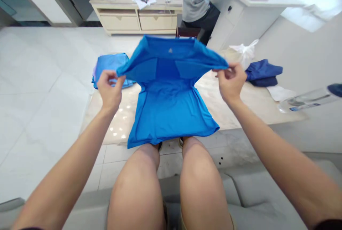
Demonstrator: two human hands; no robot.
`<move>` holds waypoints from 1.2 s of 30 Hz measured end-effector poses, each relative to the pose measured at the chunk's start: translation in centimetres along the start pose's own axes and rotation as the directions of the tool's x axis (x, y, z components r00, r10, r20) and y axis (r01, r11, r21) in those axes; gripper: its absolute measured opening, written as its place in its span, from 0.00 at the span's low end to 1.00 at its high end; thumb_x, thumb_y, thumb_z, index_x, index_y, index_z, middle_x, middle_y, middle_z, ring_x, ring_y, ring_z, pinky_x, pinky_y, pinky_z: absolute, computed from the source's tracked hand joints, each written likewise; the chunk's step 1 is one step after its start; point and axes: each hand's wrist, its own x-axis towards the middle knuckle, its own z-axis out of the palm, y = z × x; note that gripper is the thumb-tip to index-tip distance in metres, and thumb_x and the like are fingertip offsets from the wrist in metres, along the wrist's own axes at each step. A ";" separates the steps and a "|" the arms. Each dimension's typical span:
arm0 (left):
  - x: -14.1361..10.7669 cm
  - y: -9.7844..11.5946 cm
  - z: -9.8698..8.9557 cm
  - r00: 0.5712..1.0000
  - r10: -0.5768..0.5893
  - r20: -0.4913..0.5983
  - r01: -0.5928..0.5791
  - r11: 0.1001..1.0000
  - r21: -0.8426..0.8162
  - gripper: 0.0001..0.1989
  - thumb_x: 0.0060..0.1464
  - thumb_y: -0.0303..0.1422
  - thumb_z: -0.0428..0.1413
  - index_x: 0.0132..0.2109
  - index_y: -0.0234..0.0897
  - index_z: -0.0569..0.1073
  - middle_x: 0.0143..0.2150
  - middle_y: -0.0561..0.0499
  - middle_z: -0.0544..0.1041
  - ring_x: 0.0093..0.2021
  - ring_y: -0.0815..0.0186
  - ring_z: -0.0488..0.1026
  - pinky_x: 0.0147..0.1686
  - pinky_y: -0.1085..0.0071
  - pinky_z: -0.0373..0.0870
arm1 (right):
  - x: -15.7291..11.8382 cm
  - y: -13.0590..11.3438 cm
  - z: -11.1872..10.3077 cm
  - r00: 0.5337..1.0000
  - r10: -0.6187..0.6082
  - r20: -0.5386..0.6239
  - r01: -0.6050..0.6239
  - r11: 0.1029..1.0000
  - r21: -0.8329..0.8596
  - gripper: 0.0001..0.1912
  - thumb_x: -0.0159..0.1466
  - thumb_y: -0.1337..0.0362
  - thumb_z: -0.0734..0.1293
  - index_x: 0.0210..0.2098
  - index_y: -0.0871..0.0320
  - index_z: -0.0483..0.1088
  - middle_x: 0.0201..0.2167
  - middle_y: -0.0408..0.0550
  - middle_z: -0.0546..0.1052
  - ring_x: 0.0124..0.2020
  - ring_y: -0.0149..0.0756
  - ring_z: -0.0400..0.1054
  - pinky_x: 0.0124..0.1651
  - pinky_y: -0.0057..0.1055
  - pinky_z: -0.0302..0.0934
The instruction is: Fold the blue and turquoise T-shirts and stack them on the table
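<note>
Above the pale, low marble-patterned table, the left hand and right hand pinch a bright-blue cloth garment, not yet laid flat; a folded blue fabric pile lies at the table's left.

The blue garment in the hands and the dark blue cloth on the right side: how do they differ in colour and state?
The blue garment is bright, while the dark blue cloth is navy. The garment is spread open between the left hand and right hand; the dark cloth lies bunched. Both are fabric.
</note>
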 end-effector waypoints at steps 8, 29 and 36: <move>-14.5 -5.9 -6.3 0.943 -0.087 0.321 0.021 0.979 0.204 0.12 0.58 0.46 0.63 0.38 0.42 0.79 0.43 0.48 0.83 0.47 0.57 0.78 0.45 0.62 0.72 | -16.9 2.3 -8.8 0.923 0.164 0.348 -0.093 0.973 -0.212 0.09 0.68 0.54 0.72 0.42 0.50 0.81 0.39 0.53 0.86 0.39 0.46 0.82 0.43 0.43 0.78; -10.6 13.0 -12.4 0.791 -0.050 0.610 0.019 0.998 0.056 0.23 0.62 0.54 0.60 0.48 0.40 0.83 0.46 0.45 0.88 0.45 0.56 0.83 0.47 0.63 0.78 | -12.6 -5.3 -13.1 0.811 0.353 0.466 -0.185 0.911 -0.368 0.15 0.72 0.60 0.64 0.50 0.58 0.80 0.51 0.58 0.85 0.53 0.46 0.79 0.59 0.40 0.72; -10.1 15.3 -2.3 0.498 -0.155 0.853 -0.104 0.966 0.236 0.13 0.53 0.42 0.65 0.41 0.40 0.85 0.42 0.45 0.87 0.45 0.52 0.83 0.45 0.63 0.77 | -6.8 -5.0 -8.1 0.674 0.586 0.451 -0.277 0.766 -0.580 0.07 0.67 0.69 0.69 0.37 0.61 0.82 0.41 0.59 0.87 0.49 0.47 0.81 0.52 0.31 0.67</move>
